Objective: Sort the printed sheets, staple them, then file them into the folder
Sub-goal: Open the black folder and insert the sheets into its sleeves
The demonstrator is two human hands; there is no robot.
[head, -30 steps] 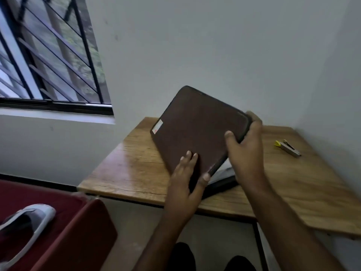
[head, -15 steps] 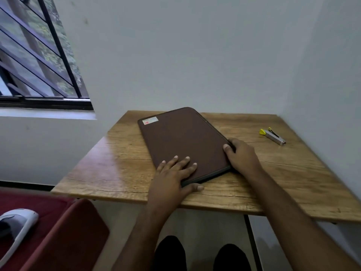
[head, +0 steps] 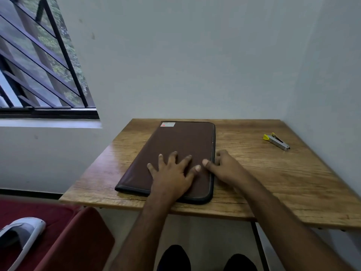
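A pale wall met a wooden table (head: 254, 182) set in a corner, with a barred window (head: 39, 65) to the left and a red seat (head: 64, 237) holding a white object (head: 21, 233) at the lower left. From the head view, the brown folder (head: 181, 145) lay flat and closed on the table, its long side running away from the person and a small label at its far corner. A second before it had been tilted up on edge with white sheets showing beneath it; half a second before it was down but skewed, and now it sat squared to the table. The left hand (head: 172, 173) pressed flat on the cover, fingers spread and straight, holding nothing. The right hand (head: 222, 167) rested at the folder's right edge, thumb on the cover and fingers curled down against the side; whether they gripped the edge could not be told. No sheets showed. The stapler (head: 276, 142) lay well apart, far right, untouched. This looked like the filing done, folder closed.
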